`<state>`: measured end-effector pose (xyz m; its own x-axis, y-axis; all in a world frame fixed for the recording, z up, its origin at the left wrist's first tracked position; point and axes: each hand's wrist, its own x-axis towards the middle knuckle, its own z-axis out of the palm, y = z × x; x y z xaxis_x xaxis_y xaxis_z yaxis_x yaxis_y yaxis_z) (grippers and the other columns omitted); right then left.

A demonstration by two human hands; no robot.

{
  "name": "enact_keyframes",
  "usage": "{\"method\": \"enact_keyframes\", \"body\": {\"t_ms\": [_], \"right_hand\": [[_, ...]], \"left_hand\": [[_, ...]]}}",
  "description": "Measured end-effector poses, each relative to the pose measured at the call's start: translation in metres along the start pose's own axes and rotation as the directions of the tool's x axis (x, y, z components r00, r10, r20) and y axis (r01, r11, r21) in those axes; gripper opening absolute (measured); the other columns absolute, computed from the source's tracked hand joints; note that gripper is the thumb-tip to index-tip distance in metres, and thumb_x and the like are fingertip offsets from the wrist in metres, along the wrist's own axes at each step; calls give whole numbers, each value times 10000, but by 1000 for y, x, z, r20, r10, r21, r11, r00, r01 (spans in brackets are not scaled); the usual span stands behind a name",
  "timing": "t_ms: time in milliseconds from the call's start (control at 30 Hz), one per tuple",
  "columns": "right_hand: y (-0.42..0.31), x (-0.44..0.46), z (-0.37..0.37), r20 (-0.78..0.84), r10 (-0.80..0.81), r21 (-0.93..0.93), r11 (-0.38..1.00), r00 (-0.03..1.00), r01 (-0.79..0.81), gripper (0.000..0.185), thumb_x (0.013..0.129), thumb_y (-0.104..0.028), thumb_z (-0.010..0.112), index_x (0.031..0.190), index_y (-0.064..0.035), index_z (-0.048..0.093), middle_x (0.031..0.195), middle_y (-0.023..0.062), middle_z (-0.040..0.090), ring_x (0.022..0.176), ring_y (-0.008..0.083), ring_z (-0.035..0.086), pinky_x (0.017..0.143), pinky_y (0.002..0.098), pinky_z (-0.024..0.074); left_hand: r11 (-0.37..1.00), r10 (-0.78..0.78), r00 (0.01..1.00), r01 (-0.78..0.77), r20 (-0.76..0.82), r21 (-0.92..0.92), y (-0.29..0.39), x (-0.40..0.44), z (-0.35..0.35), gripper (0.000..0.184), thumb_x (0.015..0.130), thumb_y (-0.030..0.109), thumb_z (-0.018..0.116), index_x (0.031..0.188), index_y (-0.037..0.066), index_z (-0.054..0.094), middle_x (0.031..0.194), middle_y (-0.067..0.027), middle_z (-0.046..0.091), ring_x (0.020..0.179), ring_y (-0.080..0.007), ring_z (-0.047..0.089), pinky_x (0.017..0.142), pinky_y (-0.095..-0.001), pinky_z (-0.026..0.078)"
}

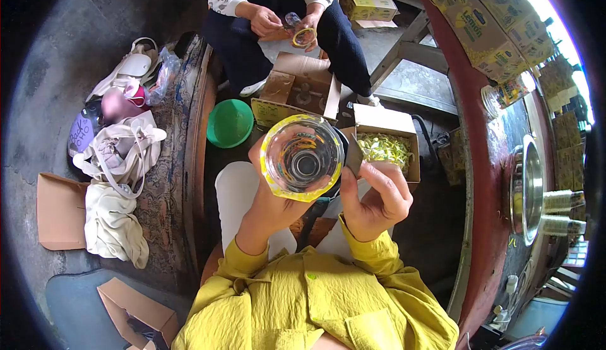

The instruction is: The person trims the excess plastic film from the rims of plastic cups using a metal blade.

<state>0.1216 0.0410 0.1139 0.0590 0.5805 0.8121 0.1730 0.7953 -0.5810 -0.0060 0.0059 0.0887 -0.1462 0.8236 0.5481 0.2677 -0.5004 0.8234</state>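
Note:
A clear glass (307,160) with a yellow patterned rim is held up in front of my chest, its open mouth toward the camera. My left hand (268,201) is wrapped round its left and lower side. Close to the glass's right side, my right hand (377,200) pinches a thin grey flat piece (354,154) between thumb and fingers. Behind my right hand stands a cardboard box (386,119) full of yellow-green strips (385,148). An open cardboard box (271,113) beyond the glass holds some glassware.
A person (271,3) sits opposite, holding another glass (304,37). A green bowl (230,123) lies left of the boxes. Bags (120,154) rest at the left. On the right, a red-edged table (470,224) bears a metal basin (530,189), a glass jar (505,94) and lemon-print boxes (480,28).

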Motion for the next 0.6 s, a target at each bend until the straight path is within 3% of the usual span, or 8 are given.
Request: {"method": "enact_keyframes", "body": {"t_ms": [167, 267, 367, 600], "right_hand": [[2, -1, 3, 10, -32, -35, 999, 999, 32, 258, 585, 105, 660, 821, 0, 652, 651, 92, 585, 539, 149, 563, 489, 213, 436], [2, -1, 3, 11, -37, -43, 998, 999, 37, 254, 584, 111, 659, 814, 2, 650, 656, 94, 586, 543, 154, 567, 491, 216, 442], [3, 1, 4, 11, -43, -45, 998, 999, 43, 255, 582, 115, 657, 811, 3, 648, 659, 95, 586, 545, 157, 569, 493, 221, 447], [4, 1, 3, 14, -52, -55, 997, 999, 53, 258, 575, 116, 657, 805, 0, 647, 653, 91, 581, 543, 160, 569, 493, 224, 449]], "left_hand": [[997, -64, 997, 66, 37, -41, -3, -2, -1, 795, 675, 45, 711, 1236, 14, 148, 1172, -155, 375, 1038, -215, 484, 859, -309, 417], [996, 3, 1000, -2, 10, -91, -8, -2, 2, 810, 678, 55, 711, 1249, 11, 139, 1175, -151, 373, 1040, -215, 481, 867, -312, 409], [998, -56, 995, 58, 88, -24, -5, 0, -3, 829, 676, 66, 715, 1257, 9, 127, 1183, -149, 365, 1042, -217, 478, 876, -315, 401], [1000, -27, 996, 27, 89, -1, -7, -3, -4, 837, 677, 75, 714, 1267, 2, 124, 1200, -152, 340, 1051, -221, 470, 886, -320, 393]]}}
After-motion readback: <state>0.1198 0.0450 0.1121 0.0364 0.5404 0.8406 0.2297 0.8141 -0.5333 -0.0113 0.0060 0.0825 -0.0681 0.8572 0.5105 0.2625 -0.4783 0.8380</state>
